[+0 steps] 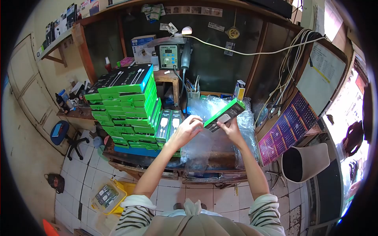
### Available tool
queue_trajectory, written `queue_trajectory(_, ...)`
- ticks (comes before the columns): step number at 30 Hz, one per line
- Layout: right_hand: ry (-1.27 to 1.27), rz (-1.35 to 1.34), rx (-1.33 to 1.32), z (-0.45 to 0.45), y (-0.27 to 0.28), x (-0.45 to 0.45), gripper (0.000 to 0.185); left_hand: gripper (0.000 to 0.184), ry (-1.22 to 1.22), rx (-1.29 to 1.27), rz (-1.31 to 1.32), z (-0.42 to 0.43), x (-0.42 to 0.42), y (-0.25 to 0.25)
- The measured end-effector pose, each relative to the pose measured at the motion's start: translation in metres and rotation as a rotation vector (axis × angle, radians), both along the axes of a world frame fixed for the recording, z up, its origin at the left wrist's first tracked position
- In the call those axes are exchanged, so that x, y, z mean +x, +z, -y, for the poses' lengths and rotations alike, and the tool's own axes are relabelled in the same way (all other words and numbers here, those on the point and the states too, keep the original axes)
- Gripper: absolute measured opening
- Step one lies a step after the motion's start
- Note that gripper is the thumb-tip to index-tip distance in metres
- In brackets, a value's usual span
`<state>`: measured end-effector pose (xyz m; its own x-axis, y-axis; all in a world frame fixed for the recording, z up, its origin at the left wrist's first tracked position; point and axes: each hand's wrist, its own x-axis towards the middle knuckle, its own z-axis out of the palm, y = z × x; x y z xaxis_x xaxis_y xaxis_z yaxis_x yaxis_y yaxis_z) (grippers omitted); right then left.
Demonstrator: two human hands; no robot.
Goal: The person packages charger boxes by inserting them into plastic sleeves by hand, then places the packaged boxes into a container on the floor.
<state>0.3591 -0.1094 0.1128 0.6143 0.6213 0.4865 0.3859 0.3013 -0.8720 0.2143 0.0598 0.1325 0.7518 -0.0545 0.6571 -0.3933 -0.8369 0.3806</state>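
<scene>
My right hand [232, 129] grips a slim black-and-green cable box [225, 114], with the thumb across its printed face. The box is tilted, its right end higher, and is held above the plastic-covered bench. Close to its lower left end is my left hand [187, 130], fingers loosely bent and apart; whether the fingertips touch the box I cannot tell. Left of my hands rises a tall stack of similar green-and-black boxes [130, 114]. Two more boxes [169, 125] lean upright against the stack's right side, showing white cable pictures.
Clear plastic wrap [210, 147] covers the wooden bench. Behind it stand a soldering station [169, 57] and a pen basket [193, 94]. A yellow container [125, 190] sits on the floor at left, a chair [311, 161] at right. Cables [293, 67] hang along the right side.
</scene>
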Motion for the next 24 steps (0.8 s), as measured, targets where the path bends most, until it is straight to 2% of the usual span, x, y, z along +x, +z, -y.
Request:
queue_trajectory(1, -0.041, 0.053, -0.006, -0.001, 0.001, 0.0, 0.069, 0.029, -0.001, 0.0, 0.0, 0.004, 0.001, -0.006)
queue_trajectory(3, -0.05, 0.055, -0.015, -0.002, 0.003, 0.002, 0.07, 0.054, 0.029, -0.418, 0.086, 0.014, 0.007, -0.018)
queue_trajectory(4, -0.056, 0.056, -0.023, -0.003, 0.004, 0.002, 0.071, 0.074, 0.055, -0.38, 0.025, 0.015, 0.008, -0.02)
queue_trajectory(5, -0.053, 0.057, -0.024, -0.004, 0.005, 0.003, 0.071, 0.074, 0.057, -0.382, 0.026, 0.015, 0.012, -0.023)
queue_trajectory(7, -0.021, 0.036, -0.052, -0.003, 0.007, 0.003, 0.072, 0.078, -0.061, -0.633, -0.061, 0.018, 0.019, -0.028)
queue_trajectory(11, -0.049, 0.07, -0.094, -0.002, 0.008, 0.004, 0.075, 0.076, -0.136, -0.844, -0.179, 0.016, 0.029, -0.037)
queue_trajectory(19, -0.022, 0.094, -0.204, 0.001, 0.009, -0.002, 0.083, 0.07, -0.098, -0.849, -0.12, 0.027, 0.032, -0.039)
queue_trajectory(21, -0.018, 0.086, -0.222, -0.003, 0.013, -0.007, 0.084, 0.07, -0.119, -0.959, -0.136, 0.028, 0.033, -0.047)
queue_trajectory(23, -0.087, 0.087, 0.047, -0.007, 0.023, -0.014, 0.084, 0.07, -0.116, -0.936, -0.129, 0.027, 0.033, -0.058)
queue_trajectory(24, -0.183, 0.21, 0.041, -0.011, 0.021, -0.012, 0.074, 0.069, -0.121, -0.985, -0.124, 0.028, 0.032, -0.061)
